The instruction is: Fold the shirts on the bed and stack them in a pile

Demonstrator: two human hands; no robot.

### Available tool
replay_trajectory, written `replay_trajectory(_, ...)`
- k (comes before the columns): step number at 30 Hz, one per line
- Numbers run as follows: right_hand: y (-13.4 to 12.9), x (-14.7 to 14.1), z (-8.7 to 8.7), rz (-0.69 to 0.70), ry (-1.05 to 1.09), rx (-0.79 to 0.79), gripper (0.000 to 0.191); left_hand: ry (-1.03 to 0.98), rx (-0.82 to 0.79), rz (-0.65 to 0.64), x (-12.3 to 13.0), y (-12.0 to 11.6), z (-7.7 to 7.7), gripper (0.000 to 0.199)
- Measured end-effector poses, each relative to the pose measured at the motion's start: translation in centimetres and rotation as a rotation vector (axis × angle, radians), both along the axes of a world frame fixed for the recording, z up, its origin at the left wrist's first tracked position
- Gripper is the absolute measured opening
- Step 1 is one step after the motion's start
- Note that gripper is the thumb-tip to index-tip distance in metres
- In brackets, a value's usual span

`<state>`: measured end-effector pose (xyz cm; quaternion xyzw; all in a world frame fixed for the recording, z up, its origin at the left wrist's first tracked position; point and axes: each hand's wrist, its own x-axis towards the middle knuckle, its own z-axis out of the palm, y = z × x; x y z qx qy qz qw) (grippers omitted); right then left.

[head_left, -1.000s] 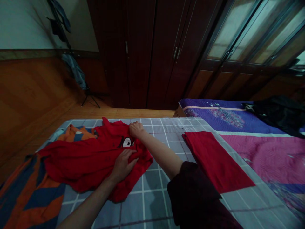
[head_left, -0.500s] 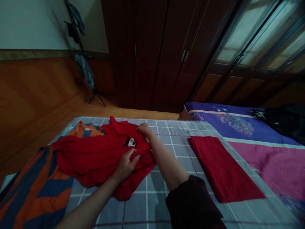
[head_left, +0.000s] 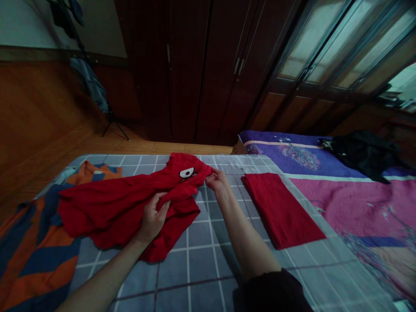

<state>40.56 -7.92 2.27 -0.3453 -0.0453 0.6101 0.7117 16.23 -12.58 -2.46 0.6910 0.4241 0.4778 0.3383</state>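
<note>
Fingers (head_left: 154, 204) in twin pinches on red garment (head_left: 126, 199)

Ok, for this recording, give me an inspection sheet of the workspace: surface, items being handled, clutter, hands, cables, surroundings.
Surface: gray checked sheet, wrinkled in places.
Items handled: red top with an eye print, rumpled, partly over an orange-and-blue striped garment; folded red cloth lies apart to the right.
Clutter: black cloth item on the purple-and-pink bedspread.
Left hand: on the red top's middle; grip unclear.
Right hand: pinching the red top's right edge.
Cables: nothing seen.
Surroundings: dark wooden wardrobe, tripod-footed stand with hung clothing, glazed panels.
</note>
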Motion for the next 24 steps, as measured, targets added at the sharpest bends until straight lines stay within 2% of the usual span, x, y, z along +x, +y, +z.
replay_trajectory(2, -1.3, -0.1, 1.0, -0.021, -0.012, -0.08, 0.022, -0.013, 0.006, -0.005, 0.1, -0.3, 0.3, 0.024)
replay_trajectory(4, -3.3, -0.6, 2.8, -0.035, -0.031, -0.112, 0.016, -0.043, 0.005, 0.008, -0.1, -0.6, 1.3, 0.023)
replay_trajectory(6, -6.3, -1.3, 5.1, -0.039, -0.059, -0.092, 0.023, -0.099, -0.002, 0.046, -0.7, -1.0, 3.0, 0.022)
replay_trajectory(9, -12.5, -2.4, 8.6, -0.002, -0.146, 0.026, 0.009, -0.186, 0.016, 0.08, -2.5, -1.8, 6.7, 0.02)
replay_trajectory(11, -16.4, -2.3, 10.0, 0.13, -0.5, 0.264, 0.012, -0.201, 0.106, 0.068, -4.0, -2.2, 9.4, 0.018)
replay_trajectory(12, -17.8, -2.1, 10.1, 0.117, -0.674, 0.313, 0.012, -0.187, 0.16, 0.064, -4.7, -2.3, 10.5, 0.017)
replay_trajectory(14, -19.3, -1.2, 9.3, 0.077, -1.019, 0.314, 0.016, -0.144, 0.211, 0.084, -5.8, -2.2, 11.9, 0.017)
replay_trajectory(16, -19.0, 0.0, 7.0, 0.059, -1.281, 0.26, 0.028, -0.087, 0.12, 0.137, -6.5, -1.7, 12.3, 0.022)
replay_trajectory(19, -16.8, 1.6, 2.1, 0.086, -1.564, 0.184, 0.042, -0.019, -0.082, 0.187, -7.2, -0.9, 11.7, 0.03)
replay_trajectory(21, -15.4, 2.5, -0.8, 0.049, -1.735, 0.071, 0.05, -0.017, -0.15, 0.171, -7.5, -0.6, 11.1, 0.03)
replay_trajectory(24, -14.3, 3.1, -3.0, 0.113, -1.935, -0.111, 0.059, -0.12, -0.252, 0.115, -7.8, -0.7, 10.7, 0.03)
